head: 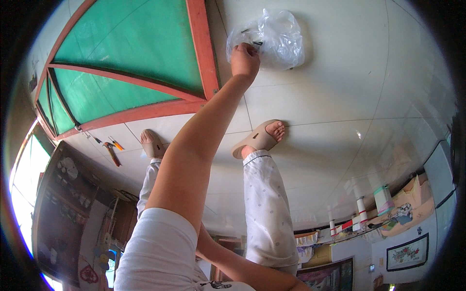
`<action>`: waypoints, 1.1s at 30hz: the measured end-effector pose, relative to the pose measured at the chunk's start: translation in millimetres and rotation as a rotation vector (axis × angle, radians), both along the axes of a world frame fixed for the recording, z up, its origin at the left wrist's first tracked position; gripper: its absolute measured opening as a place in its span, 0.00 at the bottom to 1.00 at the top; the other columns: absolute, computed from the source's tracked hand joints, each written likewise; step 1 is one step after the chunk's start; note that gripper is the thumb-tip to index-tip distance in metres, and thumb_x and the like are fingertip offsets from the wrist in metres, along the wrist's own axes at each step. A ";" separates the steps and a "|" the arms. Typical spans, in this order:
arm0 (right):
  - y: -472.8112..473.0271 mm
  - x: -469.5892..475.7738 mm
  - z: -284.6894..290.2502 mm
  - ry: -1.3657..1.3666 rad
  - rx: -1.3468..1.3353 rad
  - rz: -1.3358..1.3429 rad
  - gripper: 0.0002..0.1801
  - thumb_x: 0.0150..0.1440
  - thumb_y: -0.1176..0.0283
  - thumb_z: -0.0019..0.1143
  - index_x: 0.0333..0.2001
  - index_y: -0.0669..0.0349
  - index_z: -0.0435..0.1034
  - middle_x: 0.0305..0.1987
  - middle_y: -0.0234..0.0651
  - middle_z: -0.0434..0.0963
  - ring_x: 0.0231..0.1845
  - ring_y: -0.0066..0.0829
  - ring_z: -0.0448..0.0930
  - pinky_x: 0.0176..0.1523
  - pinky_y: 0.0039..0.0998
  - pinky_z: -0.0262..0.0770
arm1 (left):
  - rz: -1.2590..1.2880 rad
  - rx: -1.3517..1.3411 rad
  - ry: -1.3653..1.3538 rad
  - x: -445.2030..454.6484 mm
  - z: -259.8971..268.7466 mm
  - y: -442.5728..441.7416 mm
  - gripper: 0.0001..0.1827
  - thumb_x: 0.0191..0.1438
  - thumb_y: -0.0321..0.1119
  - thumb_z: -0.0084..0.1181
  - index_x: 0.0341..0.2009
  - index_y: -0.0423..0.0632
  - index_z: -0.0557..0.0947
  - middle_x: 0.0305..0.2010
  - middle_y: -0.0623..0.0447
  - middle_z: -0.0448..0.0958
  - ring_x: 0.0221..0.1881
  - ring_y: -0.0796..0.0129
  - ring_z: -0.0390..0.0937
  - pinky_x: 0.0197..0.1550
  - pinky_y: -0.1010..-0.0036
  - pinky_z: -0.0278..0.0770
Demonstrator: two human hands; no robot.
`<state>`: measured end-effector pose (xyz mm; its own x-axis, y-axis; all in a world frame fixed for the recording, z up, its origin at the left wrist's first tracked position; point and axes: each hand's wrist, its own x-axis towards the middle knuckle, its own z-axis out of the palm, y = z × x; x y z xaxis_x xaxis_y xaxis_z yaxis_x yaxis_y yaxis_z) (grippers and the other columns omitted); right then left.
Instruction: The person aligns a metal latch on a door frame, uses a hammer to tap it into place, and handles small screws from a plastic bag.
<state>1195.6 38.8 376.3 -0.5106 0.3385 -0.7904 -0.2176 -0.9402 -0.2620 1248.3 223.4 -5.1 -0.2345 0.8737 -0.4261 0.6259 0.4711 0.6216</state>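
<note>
My left hand (246, 61) reaches out to a clear plastic bag (282, 40) on the tiled floor. Its fingers are curled against the near left side of the bag, and the fingertips are hidden, so I cannot tell whether they grip anything. Small dark pieces (257, 43) show in the bag just beyond the fingers. Left of the bag lies a red frame (200, 43) with green mesh (134, 43) stretched across it; floor joints show through the mesh. My right forearm (236, 254) crosses low before my body, and the hand at its end is hidden behind my left arm.
A hammer (111, 153) and an orange-handled tool (117, 144) lie on the floor by the frame's near edge, beside a thin dark-handled tool (96, 139). My sandalled feet (259, 137) stand on the tiles. A dark cabinet (60, 211) is at the left.
</note>
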 end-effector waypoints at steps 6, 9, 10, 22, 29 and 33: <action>4.6 4.3 -1.3 0.112 -0.105 0.018 0.29 0.55 0.57 0.54 0.57 0.59 0.63 0.62 0.49 0.64 0.64 0.49 0.62 0.67 0.42 0.55 | 0.023 0.064 0.026 6.2 2.0 -3.9 0.11 0.46 0.36 0.59 0.29 0.40 0.79 0.34 0.41 0.77 0.41 0.47 0.73 0.46 0.60 0.72; -1.1 2.0 -1.0 0.224 -0.274 0.008 0.30 0.54 0.56 0.55 0.58 0.58 0.62 0.64 0.48 0.62 0.66 0.47 0.60 0.68 0.41 0.52 | 0.004 0.061 0.052 10.6 5.5 -3.1 0.12 0.47 0.37 0.58 0.29 0.40 0.79 0.34 0.40 0.76 0.41 0.45 0.73 0.46 0.59 0.71; -11.3 -3.9 -0.6 0.223 -0.357 -0.117 0.31 0.54 0.56 0.55 0.58 0.59 0.62 0.64 0.48 0.62 0.66 0.47 0.59 0.68 0.41 0.52 | 0.008 0.050 0.056 12.4 6.8 -2.2 0.13 0.47 0.38 0.58 0.29 0.40 0.79 0.34 0.39 0.76 0.41 0.45 0.73 0.46 0.59 0.71; 32.0 7.4 -6.9 -0.030 0.140 0.180 0.26 0.56 0.61 0.53 0.55 0.64 0.63 0.57 0.54 0.67 0.58 0.52 0.67 0.61 0.44 0.63 | -0.102 -0.101 -0.193 -16.9 8.1 10.6 0.14 0.49 0.35 0.53 0.35 0.37 0.78 0.34 0.39 0.78 0.36 0.50 0.77 0.42 0.64 0.75; 32.5 -7.1 -11.7 -0.007 0.004 0.254 0.28 0.55 0.67 0.59 0.56 0.65 0.60 0.56 0.51 0.71 0.57 0.47 0.71 0.56 0.39 0.69 | 0.479 -0.334 -0.950 -32.6 24.1 25.9 0.09 0.50 0.28 0.46 0.34 0.35 0.74 0.31 0.45 0.75 0.32 0.61 0.76 0.38 0.67 0.77; 33.7 -14.7 -8.4 -0.005 -0.075 0.161 0.31 0.53 0.68 0.61 0.57 0.66 0.59 0.56 0.49 0.71 0.57 0.43 0.72 0.55 0.36 0.69 | 0.519 -0.340 -1.256 -53.1 18.1 24.8 0.07 0.50 0.27 0.44 0.32 0.37 0.73 0.31 0.44 0.73 0.34 0.58 0.75 0.40 0.64 0.77</action>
<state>1180.9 72.5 368.0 -0.5496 0.1929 -0.8128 -0.0614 -0.9797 -0.1909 1195.2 248.2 12.9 0.1960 0.6188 -0.7607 -0.5459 0.7133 0.4396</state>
